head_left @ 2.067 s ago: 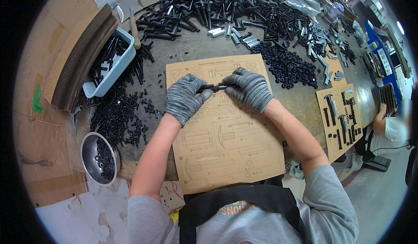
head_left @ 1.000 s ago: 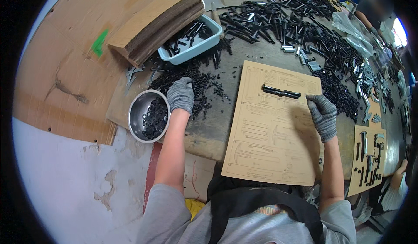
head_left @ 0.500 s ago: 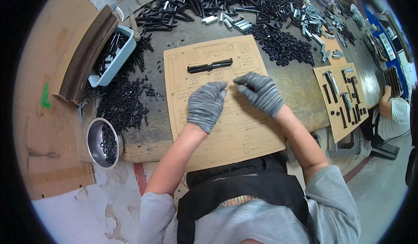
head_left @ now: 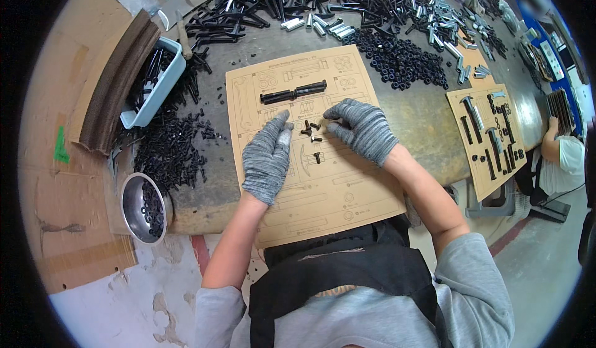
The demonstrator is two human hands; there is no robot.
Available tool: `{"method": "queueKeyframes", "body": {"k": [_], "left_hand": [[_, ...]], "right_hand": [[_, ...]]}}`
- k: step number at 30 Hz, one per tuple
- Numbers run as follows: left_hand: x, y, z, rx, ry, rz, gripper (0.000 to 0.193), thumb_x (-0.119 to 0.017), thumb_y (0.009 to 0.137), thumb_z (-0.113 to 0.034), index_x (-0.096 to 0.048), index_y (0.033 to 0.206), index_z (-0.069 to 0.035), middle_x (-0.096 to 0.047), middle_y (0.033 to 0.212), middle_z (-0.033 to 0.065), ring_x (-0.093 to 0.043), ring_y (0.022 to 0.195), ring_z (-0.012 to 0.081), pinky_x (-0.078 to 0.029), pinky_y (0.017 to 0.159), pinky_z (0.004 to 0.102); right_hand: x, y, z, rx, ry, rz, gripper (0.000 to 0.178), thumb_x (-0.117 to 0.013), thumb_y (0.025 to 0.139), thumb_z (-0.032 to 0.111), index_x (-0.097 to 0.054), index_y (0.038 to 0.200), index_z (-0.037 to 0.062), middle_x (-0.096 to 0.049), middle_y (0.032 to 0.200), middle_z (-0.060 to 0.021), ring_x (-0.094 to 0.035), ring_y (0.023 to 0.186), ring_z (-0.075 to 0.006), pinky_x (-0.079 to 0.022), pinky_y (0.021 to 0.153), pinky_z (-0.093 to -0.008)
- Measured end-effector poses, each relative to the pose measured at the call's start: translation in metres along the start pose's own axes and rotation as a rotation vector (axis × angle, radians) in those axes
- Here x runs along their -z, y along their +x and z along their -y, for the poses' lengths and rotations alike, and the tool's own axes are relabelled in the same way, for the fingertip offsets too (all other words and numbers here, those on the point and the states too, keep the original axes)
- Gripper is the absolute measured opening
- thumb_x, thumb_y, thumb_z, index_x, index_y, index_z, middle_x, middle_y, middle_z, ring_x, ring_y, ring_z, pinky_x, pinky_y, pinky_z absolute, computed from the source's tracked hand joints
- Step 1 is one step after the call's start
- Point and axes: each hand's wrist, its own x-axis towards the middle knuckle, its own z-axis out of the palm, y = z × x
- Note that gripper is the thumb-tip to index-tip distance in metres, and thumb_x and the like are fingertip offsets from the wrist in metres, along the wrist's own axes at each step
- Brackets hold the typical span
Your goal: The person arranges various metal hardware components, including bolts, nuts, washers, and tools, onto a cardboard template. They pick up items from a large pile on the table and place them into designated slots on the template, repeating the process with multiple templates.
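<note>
Several small black bolts [head_left: 317, 157] lie scattered on a printed cardboard sheet [head_left: 379, 193] between my two gloved hands. My left hand [head_left: 268, 158] rests over the sheet just left of them, fingers stretched out and nothing seen in it. On the other side, my right hand [head_left: 363, 132] is curved toward the bolts, thumb and fingers apart, its fingertips close to the nearest one; its palm is hidden. Above both hands, two long black bolt-like rods [head_left: 293, 92] lie end to end across the sheet's printed outlines.
Small black screws [head_left: 171, 152] are heaped at left, near a metal bowl [head_left: 143, 208] and a light-blue bin [head_left: 158, 87]. Black nuts [head_left: 403, 62] and silver sleeves [head_left: 320, 25] lie farther back. A second board [head_left: 481, 162] carries hardware at right, near another person's arm [head_left: 549, 143].
My hands have moved apart, the left one down and leftward. Small bolts now show on the sheet between them. The sheet has shifted slightly left.
</note>
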Motion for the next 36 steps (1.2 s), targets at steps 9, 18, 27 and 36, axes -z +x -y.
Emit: {"method": "queueKeyframes", "body": {"k": [9,18,27,36], "left_hand": [[-0.008,0.051,-0.013,-0.264,0.353,0.127,0.058,-0.055,0.082,0.003,-0.045,0.138,-0.011,-0.065,0.113,0.0155,-0.064,0.102,0.0261,-0.05,0.09,0.0343],[-0.021,0.062,-0.03,-0.046,0.451,0.277,0.08,-0.058,0.079,-0.001,-0.023,0.15,-0.013,-0.056,0.128,0.0194,-0.058,0.112,0.0337,-0.046,0.097,0.0368],[0.006,0.027,-0.014,-0.123,0.412,0.148,0.017,-0.068,0.081,-0.018,-0.067,0.093,-0.006,-0.066,0.089,0.0116,-0.066,0.082,0.027,-0.052,0.077,0.0362],[-0.009,0.02,-0.02,-0.184,0.645,0.182,0.023,-0.066,0.081,-0.028,-0.068,0.095,-0.01,-0.066,0.09,0.0098,-0.065,0.084,0.0286,-0.051,0.074,0.0401]], "right_hand": [[-0.013,0.021,-0.009,0.071,-0.109,-0.059,0.013,-0.068,0.081,0.016,-0.067,0.092,0.0103,-0.067,0.086,-0.0113,-0.065,0.08,-0.0288,-0.053,0.073,-0.0371],[-0.009,0.052,-0.021,0.134,-0.054,0.034,0.017,-0.07,0.08,0.014,-0.069,0.096,0.0086,-0.068,0.088,-0.0123,-0.066,0.079,-0.028,-0.053,0.072,-0.0361],[0.004,0.018,0.004,0.142,-0.043,0.122,0.015,-0.065,0.083,0.022,-0.066,0.091,0.0096,-0.067,0.081,-0.0119,-0.065,0.076,-0.032,-0.053,0.069,-0.0402],[-0.016,-0.004,0.021,0.056,-0.291,0.132,0.016,-0.065,0.081,0.02,-0.061,0.091,0.0081,-0.065,0.083,-0.0126,-0.064,0.078,-0.0327,-0.051,0.068,-0.0404]]}}
